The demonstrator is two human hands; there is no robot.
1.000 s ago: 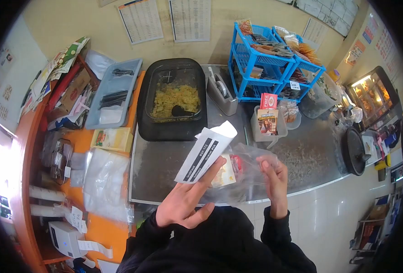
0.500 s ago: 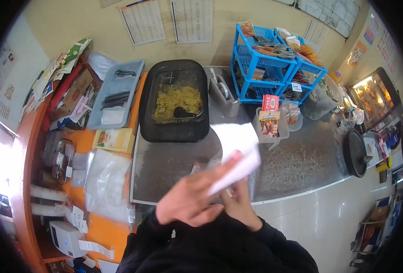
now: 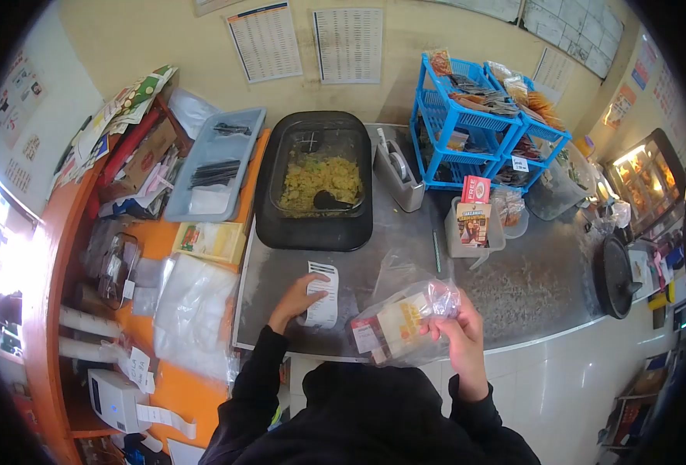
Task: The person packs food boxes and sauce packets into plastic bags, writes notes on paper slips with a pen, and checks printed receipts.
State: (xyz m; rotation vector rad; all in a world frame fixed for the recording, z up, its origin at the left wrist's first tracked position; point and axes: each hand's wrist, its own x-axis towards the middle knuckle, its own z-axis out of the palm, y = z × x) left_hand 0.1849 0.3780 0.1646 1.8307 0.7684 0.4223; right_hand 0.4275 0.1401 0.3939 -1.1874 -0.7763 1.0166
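My left hand (image 3: 297, 301) holds a printed paper receipt (image 3: 323, 304) between thumb and fingers, low over the metal counter. On the right, my right hand (image 3: 460, 324) is closed around the gathered top of a clear plastic bag (image 3: 414, 296). Inside the bag shows a package (image 3: 403, 322) with yellow print, along with a red-and-white labelled packet (image 3: 367, 335). The bag lies tilted near the counter's front edge. Behind the receipt stands a black-rimmed tub (image 3: 312, 236) of yellow food with a black scoop (image 3: 331, 201) in it.
A tape dispenser (image 3: 402, 182) and a thin pen (image 3: 436, 252) are on the metal counter (image 3: 529, 271). Blue tiered racks (image 3: 451, 143) of packets stand at the back right. To the left are plastic bags (image 3: 196, 310), a cutlery tray (image 3: 174, 203) and a receipt printer (image 3: 114, 399).
Both hands were close together with the white paper raised before them. Now they are apart: the left has lowered the receipt leftward, and the right grips the bag farther right.
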